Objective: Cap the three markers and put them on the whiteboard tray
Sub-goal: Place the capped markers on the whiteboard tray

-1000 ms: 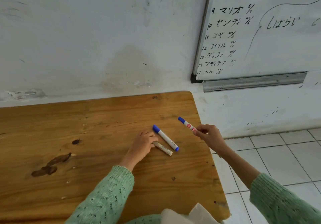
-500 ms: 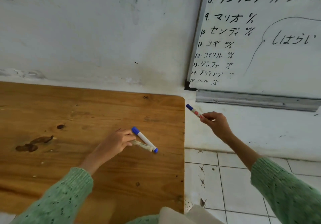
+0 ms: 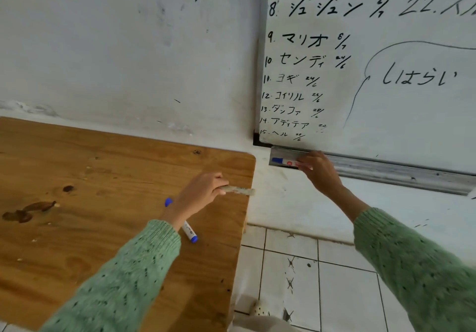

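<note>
While the blue-capped marker (image 3: 284,162) is lying along the whiteboard tray (image 3: 386,170) at its left end, its long axis is running with the tray, blue cap pointing left toward the tray's end and its tail hidden under the right hand (image 3: 318,168). That hand's fingers are closing on the marker's right part, with the fingertips pressing it against the tray. A second marker, the worn one (image 3: 238,190), is sitting in the left hand (image 3: 199,195), whose fingers are curling tightly around one end; its long axis is lying nearly level, the free end pointing right and reaching past the right edge of the wooden table (image 3: 103,203). The third marker (image 3: 190,233) is lying flat on the table under the left wrist, running on a diagonal from upper left to lower right, with a blue end showing at each side of the wrist. Both arms are wearing green knitted sleeves (image 3: 412,262). Above the tray the whiteboard (image 3: 386,99) is carrying black handwritten lines, and white floor tiles (image 3: 334,293) are showing below, to the right of the table.
</note>
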